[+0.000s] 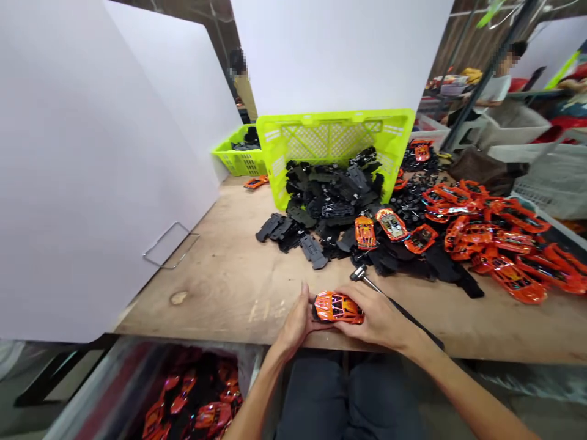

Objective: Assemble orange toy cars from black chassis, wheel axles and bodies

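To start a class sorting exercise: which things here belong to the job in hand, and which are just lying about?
Belongs: left hand, right hand, orange toy car body held between them, black toy chassis heap, loose orange car bodies.

Lying about: lime-green plastic crate, white panel.

We note white partition boards (92,171) standing on a plywood bench (206,287). Beyond them, we observe a brown wall (477,43). A grey floor (518,403) lies below.
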Motion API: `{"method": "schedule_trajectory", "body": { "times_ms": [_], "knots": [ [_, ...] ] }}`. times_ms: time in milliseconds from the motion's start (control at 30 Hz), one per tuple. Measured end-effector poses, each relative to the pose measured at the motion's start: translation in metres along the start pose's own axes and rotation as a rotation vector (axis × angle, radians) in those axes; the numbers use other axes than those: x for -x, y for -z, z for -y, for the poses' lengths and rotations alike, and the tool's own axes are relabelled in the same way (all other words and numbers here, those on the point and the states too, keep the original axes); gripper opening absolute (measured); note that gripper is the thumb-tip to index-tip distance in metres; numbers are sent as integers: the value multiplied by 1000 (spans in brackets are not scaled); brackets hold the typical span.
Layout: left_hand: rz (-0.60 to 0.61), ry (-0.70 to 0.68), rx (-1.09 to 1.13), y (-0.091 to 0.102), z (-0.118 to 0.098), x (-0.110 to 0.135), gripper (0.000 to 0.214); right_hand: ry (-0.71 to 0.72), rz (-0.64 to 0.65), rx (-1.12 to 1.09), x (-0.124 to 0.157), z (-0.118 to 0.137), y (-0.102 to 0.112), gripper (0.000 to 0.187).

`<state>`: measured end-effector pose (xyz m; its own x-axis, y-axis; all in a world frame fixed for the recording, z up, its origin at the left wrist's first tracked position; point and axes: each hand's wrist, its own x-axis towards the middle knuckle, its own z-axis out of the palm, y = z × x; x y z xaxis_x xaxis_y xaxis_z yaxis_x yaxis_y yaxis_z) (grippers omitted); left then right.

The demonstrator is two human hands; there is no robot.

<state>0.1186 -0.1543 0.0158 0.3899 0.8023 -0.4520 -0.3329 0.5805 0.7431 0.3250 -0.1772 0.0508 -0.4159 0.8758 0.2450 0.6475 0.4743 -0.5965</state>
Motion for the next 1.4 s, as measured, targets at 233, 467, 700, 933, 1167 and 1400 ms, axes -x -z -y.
{"method": "schedule_trajectory", "body": {
  "times_ms": [233,467,700,933,1167,1400],
  "knots": [
    [-47,-74,-144,4,6,1,53,-28,87,40,-3,-8,-14,41],
    [-50,-43,-160,3,3,5,55,7,89,96,2,-12,-20,42],
    [-109,-56,-164,1,10,1,57,87,112,364,7,-22,-41,56],
    [-97,-150,-177,-1,9,5,52,37,46,235,10,-22,-24,65],
    [229,-310,-524,8,-6,7,40,-347,-201,-560,39,-30,-21,35],
    [134,-479,-895,8,15,4,29,-316,-110,-641,42,-33,-23,32]
  ]
}}
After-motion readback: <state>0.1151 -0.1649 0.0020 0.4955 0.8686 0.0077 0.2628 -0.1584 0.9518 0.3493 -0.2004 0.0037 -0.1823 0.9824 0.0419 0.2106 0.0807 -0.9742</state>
